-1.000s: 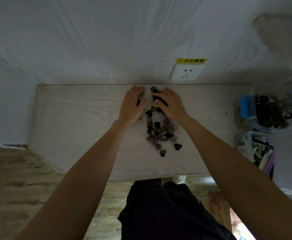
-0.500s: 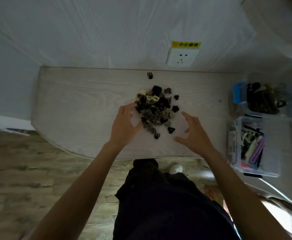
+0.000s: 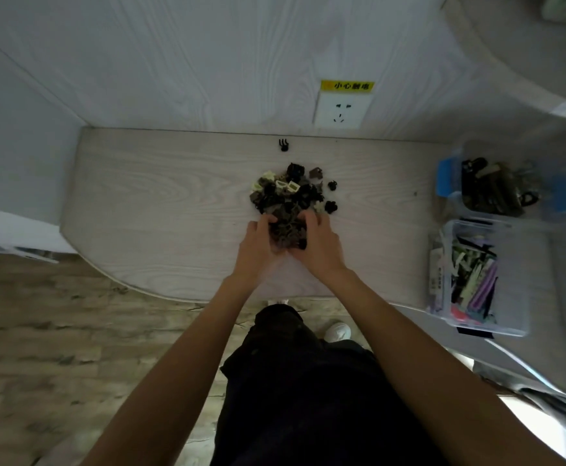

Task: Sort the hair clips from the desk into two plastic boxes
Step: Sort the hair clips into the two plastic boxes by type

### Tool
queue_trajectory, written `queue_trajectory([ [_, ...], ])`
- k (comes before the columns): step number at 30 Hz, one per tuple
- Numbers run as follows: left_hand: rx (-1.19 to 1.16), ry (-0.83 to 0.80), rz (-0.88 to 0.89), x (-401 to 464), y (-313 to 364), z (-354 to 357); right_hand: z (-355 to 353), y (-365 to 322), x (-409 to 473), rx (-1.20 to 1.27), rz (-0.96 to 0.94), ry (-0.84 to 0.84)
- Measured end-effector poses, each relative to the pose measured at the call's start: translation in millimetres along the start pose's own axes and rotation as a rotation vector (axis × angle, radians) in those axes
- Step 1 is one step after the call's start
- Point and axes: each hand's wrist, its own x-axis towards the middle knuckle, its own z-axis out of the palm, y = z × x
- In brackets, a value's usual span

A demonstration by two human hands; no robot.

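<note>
A: Where are the clips?

B: Most sit in a pile (image 3: 286, 193) in the middle of the counter (image 3: 160, 203). They are black, brown and cream.

A: What are the hands doing?

B: The left hand (image 3: 258, 245) and the right hand (image 3: 320, 245) are side by side at the near end of the pile. Their fingers curl round a bunch of brown clips (image 3: 288, 230) and cup it between them.

A: Is the bunch lifted up?

B: I cannot tell. It is between the two hands and touches the rest of the pile.

A: Are any clips off on their own?

B: Yes. One black clip (image 3: 284, 144) lies by itself near the wall, apart from the pile. Two small black ones (image 3: 331, 196) lie just beside the pile on the right.

A: Where are the boxes?

B: On the right side, well apart from the pile. The far box (image 3: 444, 178) has a blue edge and dark clips in it. The near box (image 3: 443, 290) is clear and holds long clips, some purple, some pale green, some black.

A: What else is there?

B: A white socket (image 3: 341, 111) is on the wall behind the counter, with a yellow label (image 3: 347, 86) over it. Below the counter are the person's dark trousers (image 3: 308, 391), a white shoe (image 3: 337, 331) and a wood floor (image 3: 56, 348).
</note>
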Motion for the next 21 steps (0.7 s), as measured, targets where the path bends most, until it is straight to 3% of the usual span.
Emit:
queue_trajectory([
  [6,-0.077,-0.041,0.031,6,0,2,-1,-3,-1,0.049,0.025,0.006],
  [21,-0.470,-0.134,-0.130,6,5,-8,-18,5,6,0.406,0.015,-0.031],
])
